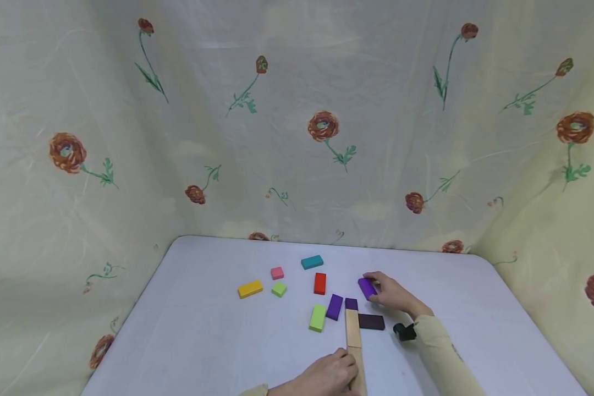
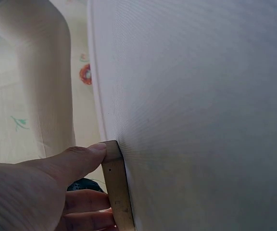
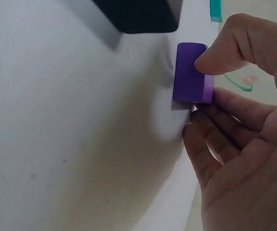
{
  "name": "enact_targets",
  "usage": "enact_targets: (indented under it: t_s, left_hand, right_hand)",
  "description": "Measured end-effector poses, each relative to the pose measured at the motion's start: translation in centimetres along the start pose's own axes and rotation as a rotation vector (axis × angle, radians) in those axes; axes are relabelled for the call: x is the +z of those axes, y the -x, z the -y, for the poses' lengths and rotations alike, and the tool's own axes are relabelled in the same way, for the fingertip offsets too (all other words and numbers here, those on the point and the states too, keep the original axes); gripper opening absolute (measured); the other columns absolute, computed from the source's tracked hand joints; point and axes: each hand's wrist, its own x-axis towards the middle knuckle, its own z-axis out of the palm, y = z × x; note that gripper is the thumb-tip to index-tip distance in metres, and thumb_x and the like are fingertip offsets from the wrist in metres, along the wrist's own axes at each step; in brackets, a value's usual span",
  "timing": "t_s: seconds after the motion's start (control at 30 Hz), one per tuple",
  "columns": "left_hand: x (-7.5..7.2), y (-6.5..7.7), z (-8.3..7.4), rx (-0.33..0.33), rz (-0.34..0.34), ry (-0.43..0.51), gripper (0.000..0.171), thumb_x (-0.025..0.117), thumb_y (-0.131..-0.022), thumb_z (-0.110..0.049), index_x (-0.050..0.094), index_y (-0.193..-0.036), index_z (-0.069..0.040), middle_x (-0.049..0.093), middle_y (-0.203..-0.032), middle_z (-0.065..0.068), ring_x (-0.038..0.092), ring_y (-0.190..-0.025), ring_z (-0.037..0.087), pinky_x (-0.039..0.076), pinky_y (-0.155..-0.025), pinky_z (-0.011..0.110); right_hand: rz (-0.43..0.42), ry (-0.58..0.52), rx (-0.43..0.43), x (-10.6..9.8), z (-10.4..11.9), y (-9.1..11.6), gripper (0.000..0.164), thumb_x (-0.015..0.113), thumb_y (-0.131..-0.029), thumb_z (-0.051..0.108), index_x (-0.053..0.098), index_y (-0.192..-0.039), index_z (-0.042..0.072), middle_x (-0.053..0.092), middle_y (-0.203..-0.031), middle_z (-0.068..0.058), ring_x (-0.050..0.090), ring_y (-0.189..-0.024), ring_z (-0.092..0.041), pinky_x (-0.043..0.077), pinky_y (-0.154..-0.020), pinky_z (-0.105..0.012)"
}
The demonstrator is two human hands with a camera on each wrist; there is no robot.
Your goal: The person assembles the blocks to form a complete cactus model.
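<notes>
A row of wooden blocks (image 1: 353,328) runs away from the table's near side, with a dark purple piece (image 1: 351,304) at its far end. My left hand (image 1: 322,377) grips the nearest wooden block (image 2: 117,192), thumb at its end and fingers along its side. Farther out on the right, my right hand (image 1: 395,295) pinches a purple block (image 3: 189,72) between thumb and fingers, close to the tabletop. Beside the row on its right lies a dark brown block (image 1: 372,322). Another purple block (image 1: 334,307) lies slanted to the left of the row.
Left of the row lie a long lime block (image 1: 317,318), a red block (image 1: 319,283), a teal block (image 1: 312,262), a small pink block (image 1: 277,273), a small lime block (image 1: 279,289) and a yellow block (image 1: 249,289). Flowered cloth (image 1: 287,137) hangs behind the white table (image 1: 203,341).
</notes>
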Motion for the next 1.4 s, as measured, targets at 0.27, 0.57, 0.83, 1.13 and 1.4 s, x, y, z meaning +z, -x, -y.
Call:
enact_targets:
  t_s: [0.27, 0.57, 0.83, 1.13, 1.4]
  left_hand:
    - [-0.1, 0.0, 0.0, 0.002, 0.004, -0.001, 0.037, 0.054, -0.095, -0.049, 0.068, -0.108, -0.017, 0.066, -0.106, -0.008, 0.054, -0.098, 0.001, 0.044, -0.083, 0.012]
    - [0.0, 0.2, -0.2, 0.009, -0.018, -0.02, 0.033, 0.059, -0.093, -0.046, 0.069, -0.105, -0.017, 0.065, -0.104, -0.008, 0.053, -0.096, 0.001, 0.044, -0.081, 0.011]
    - [0.0, 0.1, -0.1, -0.003, -0.003, -0.002, 0.034, 0.058, -0.093, -0.046, 0.068, -0.108, -0.017, 0.066, -0.107, -0.007, 0.054, -0.099, 0.001, 0.044, -0.083, 0.011]
    - [0.0, 0.0, -0.1, -0.003, -0.002, -0.007, 0.034, 0.058, -0.093, -0.046, 0.069, -0.107, -0.017, 0.066, -0.107, -0.007, 0.055, -0.1, 0.001, 0.045, -0.084, 0.011]
    - [0.0, 0.1, -0.1, 0.005, -0.017, -0.032, 0.034, 0.058, -0.093, -0.047, 0.069, -0.106, -0.018, 0.066, -0.107, -0.007, 0.056, -0.1, 0.002, 0.045, -0.085, 0.012]
  right_hand:
    - [-0.047, 0.019, 0.009, 0.0, -0.2, -0.1, 0.064, 0.078, -0.075, 0.01, 0.049, -0.13, -0.005, 0.054, -0.127, -0.023, 0.052, -0.117, -0.037, 0.043, -0.101, -0.052]
    - [-0.04, 0.008, 0.007, -0.4, -0.2, 0.3, 0.061, 0.079, -0.075, 0.013, 0.053, -0.128, -0.002, 0.055, -0.124, -0.019, 0.052, -0.117, -0.035, 0.042, -0.102, -0.053]
    - [-0.017, 0.002, -0.007, -0.8, -0.7, 1.0, 0.06, 0.078, -0.076, 0.013, 0.053, -0.129, -0.001, 0.055, -0.126, -0.019, 0.051, -0.119, -0.037, 0.041, -0.102, -0.054]
    - [0.0, 0.008, 0.01, -1.3, -1.1, 2.3, 0.061, 0.078, -0.075, 0.013, 0.053, -0.128, 0.0, 0.055, -0.128, -0.02, 0.049, -0.12, -0.039, 0.041, -0.101, -0.056]
    - [0.014, 0.009, 0.0, -1.7, -1.4, 3.4, 0.06, 0.079, -0.075, 0.013, 0.053, -0.128, 0.0, 0.055, -0.128, -0.019, 0.049, -0.121, -0.038, 0.039, -0.103, -0.057]
